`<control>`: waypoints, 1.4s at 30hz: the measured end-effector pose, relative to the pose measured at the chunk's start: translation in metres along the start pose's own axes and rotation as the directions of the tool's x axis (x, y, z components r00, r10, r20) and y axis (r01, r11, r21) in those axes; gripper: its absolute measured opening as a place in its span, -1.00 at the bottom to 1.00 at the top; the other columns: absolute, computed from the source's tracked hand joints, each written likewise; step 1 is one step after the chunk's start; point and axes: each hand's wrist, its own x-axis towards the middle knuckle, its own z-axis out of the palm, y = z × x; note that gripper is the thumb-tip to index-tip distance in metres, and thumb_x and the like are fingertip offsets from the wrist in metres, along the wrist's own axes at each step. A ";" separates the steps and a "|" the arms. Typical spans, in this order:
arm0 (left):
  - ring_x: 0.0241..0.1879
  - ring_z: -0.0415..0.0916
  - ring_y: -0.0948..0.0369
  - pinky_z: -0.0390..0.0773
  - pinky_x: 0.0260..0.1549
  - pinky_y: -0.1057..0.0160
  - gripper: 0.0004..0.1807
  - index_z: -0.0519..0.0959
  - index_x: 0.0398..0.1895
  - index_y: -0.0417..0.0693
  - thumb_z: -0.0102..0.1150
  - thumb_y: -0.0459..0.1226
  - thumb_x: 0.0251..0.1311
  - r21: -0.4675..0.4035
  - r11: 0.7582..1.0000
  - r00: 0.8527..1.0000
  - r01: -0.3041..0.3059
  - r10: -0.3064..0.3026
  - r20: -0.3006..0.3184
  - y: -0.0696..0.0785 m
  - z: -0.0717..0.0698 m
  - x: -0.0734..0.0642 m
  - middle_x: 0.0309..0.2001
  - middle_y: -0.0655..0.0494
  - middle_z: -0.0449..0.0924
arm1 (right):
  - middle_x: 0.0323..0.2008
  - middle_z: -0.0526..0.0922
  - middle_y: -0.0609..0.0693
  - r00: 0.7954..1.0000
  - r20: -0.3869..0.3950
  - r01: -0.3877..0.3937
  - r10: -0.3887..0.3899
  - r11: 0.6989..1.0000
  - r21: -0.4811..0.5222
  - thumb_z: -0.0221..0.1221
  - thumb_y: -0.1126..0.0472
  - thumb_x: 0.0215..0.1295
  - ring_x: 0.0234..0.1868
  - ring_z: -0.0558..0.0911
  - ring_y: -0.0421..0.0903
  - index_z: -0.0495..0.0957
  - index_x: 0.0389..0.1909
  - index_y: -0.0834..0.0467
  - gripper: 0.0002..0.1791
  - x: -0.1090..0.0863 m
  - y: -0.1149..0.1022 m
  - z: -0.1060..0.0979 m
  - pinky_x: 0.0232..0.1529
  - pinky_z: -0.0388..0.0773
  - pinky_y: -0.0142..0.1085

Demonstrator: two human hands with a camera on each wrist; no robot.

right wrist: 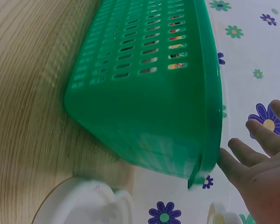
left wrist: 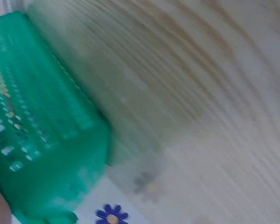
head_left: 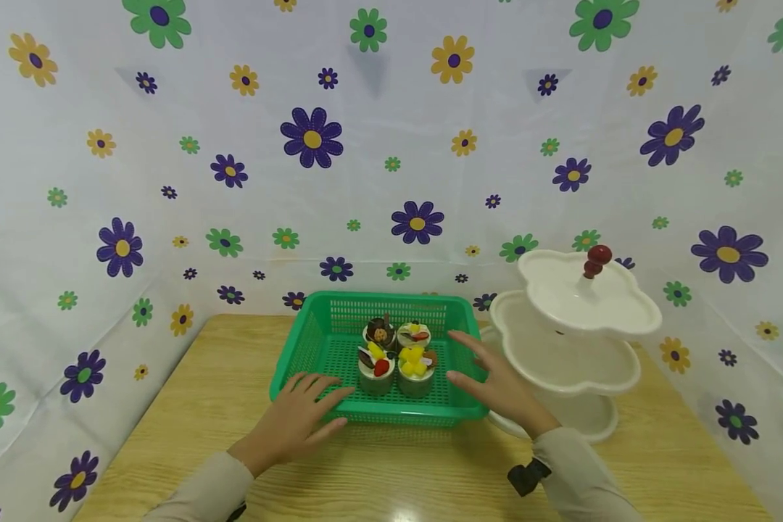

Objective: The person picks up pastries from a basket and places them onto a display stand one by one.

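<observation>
Both hands reach forward with fingers spread and straight: the left hand (head_left: 303, 413) lies on the near left corner of the basket (head_left: 326, 326), the right hand (head_left: 496, 384) hovers at its right rim. The basket sits mid-surface (head_left: 189, 406), long axis left-right, holding 4 cupcakes (head_left: 396, 355). Only the right wrist view shows the basket's slotted side wall (right wrist: 144, 56); the left wrist view is blurred.

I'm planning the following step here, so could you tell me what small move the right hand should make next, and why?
Probably reach the right hand a little leftward into the green basket and close on the nearest cup dessert. Its fingers are spread and hold nothing, just over the basket's right rim, while the left hand rests on the near-left rim. The white tiered stand beside it is bare.
</observation>
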 end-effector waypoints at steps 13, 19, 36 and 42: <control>-0.25 0.44 0.08 0.40 -0.24 0.00 -0.48 0.54 0.11 0.26 0.24 0.15 0.08 0.135 0.985 0.975 0.103 -0.074 -0.208 0.010 0.023 -0.016 -0.21 0.08 0.47 | 0.43 0.15 0.16 0.994 -0.024 -0.104 0.104 0.994 0.020 0.22 0.01 0.30 0.39 0.21 0.24 0.17 0.43 0.02 -0.26 0.027 0.000 0.026 0.23 0.25 0.20; -0.26 0.41 0.05 0.37 -0.22 -0.06 -0.50 0.57 0.07 0.18 0.27 0.09 0.05 0.091 0.984 0.958 0.150 -0.122 -0.258 0.016 0.027 -0.016 -0.23 0.04 0.46 | 0.44 0.14 0.17 0.978 -0.012 -0.207 0.208 0.978 0.025 0.24 0.02 0.28 0.43 0.13 0.22 0.14 0.44 0.05 -0.23 0.036 0.001 0.035 0.26 0.18 0.24; -0.29 0.43 0.06 0.40 -0.22 -0.08 -0.57 0.59 -0.14 0.16 -0.13 0.19 0.34 0.056 0.976 0.922 0.212 -0.181 -0.343 0.021 0.031 -0.010 -0.29 0.07 0.48 | 0.37 0.18 0.34 0.871 0.027 -0.491 0.490 0.869 0.056 0.39 0.11 0.11 0.34 0.24 0.32 -0.02 0.47 0.22 0.02 0.058 0.010 0.062 0.21 0.27 0.19; -0.29 0.43 0.06 0.40 -0.21 -0.08 -0.54 0.59 -0.15 0.18 -0.17 0.22 0.35 0.055 0.974 0.921 0.221 -0.190 -0.340 0.022 0.032 -0.008 -0.28 0.07 0.48 | 0.31 0.24 0.36 0.855 0.060 -0.519 0.515 0.850 0.091 0.42 0.17 0.06 0.29 0.30 0.31 0.00 0.43 0.31 0.03 0.062 0.016 0.064 0.21 0.29 0.16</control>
